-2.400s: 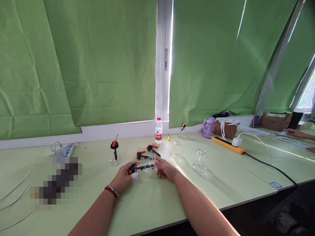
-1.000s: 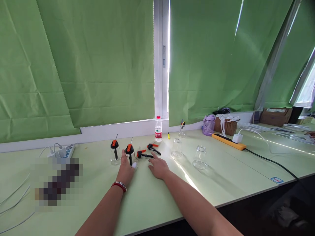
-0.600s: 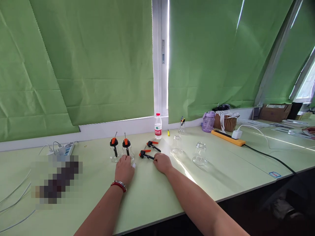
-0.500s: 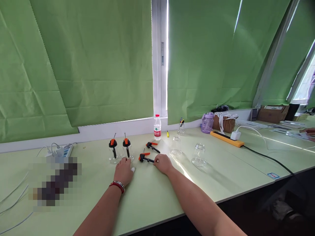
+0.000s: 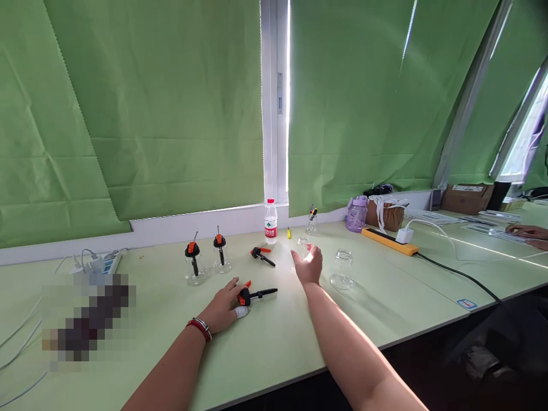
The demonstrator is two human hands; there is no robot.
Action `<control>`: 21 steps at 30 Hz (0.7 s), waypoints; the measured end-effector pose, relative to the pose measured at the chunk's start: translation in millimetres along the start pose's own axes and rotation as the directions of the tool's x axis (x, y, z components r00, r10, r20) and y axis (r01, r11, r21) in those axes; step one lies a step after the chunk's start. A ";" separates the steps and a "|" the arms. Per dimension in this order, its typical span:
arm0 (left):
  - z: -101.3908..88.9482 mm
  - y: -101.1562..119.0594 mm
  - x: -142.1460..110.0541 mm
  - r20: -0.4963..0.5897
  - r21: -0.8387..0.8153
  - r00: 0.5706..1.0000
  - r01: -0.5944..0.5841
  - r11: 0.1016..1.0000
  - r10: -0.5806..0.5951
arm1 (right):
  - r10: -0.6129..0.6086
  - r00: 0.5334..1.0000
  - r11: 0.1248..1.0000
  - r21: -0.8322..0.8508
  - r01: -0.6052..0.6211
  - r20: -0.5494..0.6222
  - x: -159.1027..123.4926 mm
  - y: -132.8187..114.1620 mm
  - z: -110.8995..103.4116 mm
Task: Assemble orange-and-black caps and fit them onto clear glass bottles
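My left hand (image 5: 223, 307), its thumb tip wrapped in white, grips the head of a black-and-orange tool (image 5: 257, 294) with a slim black shaft pointing right. Fingers apart, my right hand (image 5: 309, 265) is at a clear glass jar (image 5: 303, 242) and partly hides it; contact cannot be made out. A second black-and-orange tool (image 5: 262, 256) lies farther back. To the left stand two glass jars, each topped by a similar tool: a nearer jar (image 5: 197, 275) and a farther jar (image 5: 223, 264). Another clear jar (image 5: 342, 269) stands right of my right hand.
Behind are a red-capped water bottle (image 5: 271, 222), a yellow cutter (image 5: 289, 233) and a small glass (image 5: 312, 225) with tools inside. A purple bottle (image 5: 357, 214) and an orange power strip (image 5: 389, 242) with cable lie right. Another person's hand (image 5: 528, 231) shows far right.
The near tool has moved toward me, from my right hand into my left. My right hand has let go and moved right to the glass jar, opening its fingers.
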State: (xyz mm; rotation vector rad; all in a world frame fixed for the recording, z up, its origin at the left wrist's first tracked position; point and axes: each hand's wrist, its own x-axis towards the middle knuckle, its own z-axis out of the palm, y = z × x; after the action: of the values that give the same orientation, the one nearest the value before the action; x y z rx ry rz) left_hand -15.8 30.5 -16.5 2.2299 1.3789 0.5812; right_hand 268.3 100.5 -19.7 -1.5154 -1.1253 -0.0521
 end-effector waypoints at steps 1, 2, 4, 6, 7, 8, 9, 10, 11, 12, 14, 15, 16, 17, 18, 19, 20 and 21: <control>-0.4 0.5 -0.8 -0.002 -0.012 1.000 0.008 1.000 -0.008 | 0.013 1.000 0.999 -0.041 -0.013 -0.011 4.6 6.4 0.9; -0.8 1.6 -1.6 -0.005 -0.022 1.000 0.010 1.000 -0.010 | 0.031 0.999 0.996 -0.081 -0.031 0.006 8.5 13.1 2.2; -1.3 5.5 -3.0 -0.020 -0.033 1.000 0.005 0.999 -0.006 | 0.090 0.992 0.985 -0.152 -0.077 0.086 14.4 26.1 4.8; -1.6 10.6 -3.7 -0.033 -0.032 0.999 0.001 0.999 -0.002 | 0.164 0.968 0.969 -0.214 -0.122 0.190 18.2 35.9 6.0; -1.9 12.9 -3.8 -0.037 -0.038 0.999 0.006 0.999 -0.007 | 0.196 0.949 0.962 -0.236 -0.137 0.247 19.4 39.2 5.8; -2.5 14.8 -3.7 -0.038 -0.052 0.999 0.014 0.999 -0.016 | 0.216 0.931 0.958 -0.249 -0.144 0.294 20.1 41.2 5.0; -3.2 16.0 -3.4 -0.035 -0.076 0.999 0.024 0.997 -0.027 | 0.229 0.916 0.955 -0.256 -0.147 0.329 20.3 42.1 3.7; -4.3 16.4 -3.2 -0.032 -0.108 0.999 0.032 0.994 -0.036 | 0.234 0.907 0.956 -0.254 -0.149 0.350 20.0 41.9 2.2; -5.4 15.9 -2.9 -0.030 -0.143 0.999 0.035 0.989 -0.040 | 0.235 0.904 0.957 -0.246 -0.152 0.356 19.0 40.6 0.6; -6.7 14.7 -2.5 -0.033 -0.177 0.999 0.035 0.984 -0.041 | 0.232 0.906 0.960 -0.232 -0.155 0.355 17.5 38.3 -0.9; -8.9 10.1 -1.8 -0.071 -0.239 0.996 0.038 0.970 -0.056 | 0.197 0.914 0.973 -0.185 -0.138 0.354 12.8 30.8 -3.4; -9.9 7.1 -1.4 -0.105 -0.269 0.992 0.040 0.962 -0.071 | 0.150 0.918 0.984 -0.149 -0.101 0.368 9.7 25.9 -4.3; -10.6 4.0 -0.9 -0.150 -0.304 0.984 0.044 0.952 -0.094 | 0.082 0.917 0.993 -0.105 -0.044 0.390 6.5 20.4 -4.9; -11.3 1.1 -0.4 -0.200 -0.344 0.973 0.043 0.938 -0.118 | 0.002 0.907 0.998 -0.058 0.025 0.421 3.1 14.7 -5.4; -12.0 -1.5 0.1 -0.250 -0.385 0.958 0.035 0.922 -0.140 | -0.078 0.886 0.996 -0.009 0.092 0.458 -0.1 8.9 -5.8; -12.8 -3.5 0.4 -0.284 -0.430 0.945 0.026 0.902 -0.163 | -0.140 0.858 0.989 0.033 0.143 0.494 -3.1 3.4 -6.2; -13.9 -4.9 0.6 -0.293 -0.480 0.937 0.028 0.877 -0.190 | -0.183 0.827 0.982 0.066 0.176 0.532 -5.8 -1.5 -6.8; -15.1 -5.5 0.5 -0.281 -0.533 0.935 0.037 0.845 -0.218 | -0.213 0.797 0.976 0.095 0.194 0.565 -8.0 -5.7 -7.7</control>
State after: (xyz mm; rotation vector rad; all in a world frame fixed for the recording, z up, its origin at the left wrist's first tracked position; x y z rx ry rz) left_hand -28.1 35.5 -7.5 1.6348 1.3103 1.1711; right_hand 264.5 88.8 -17.9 -1.4076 -1.7642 0.2981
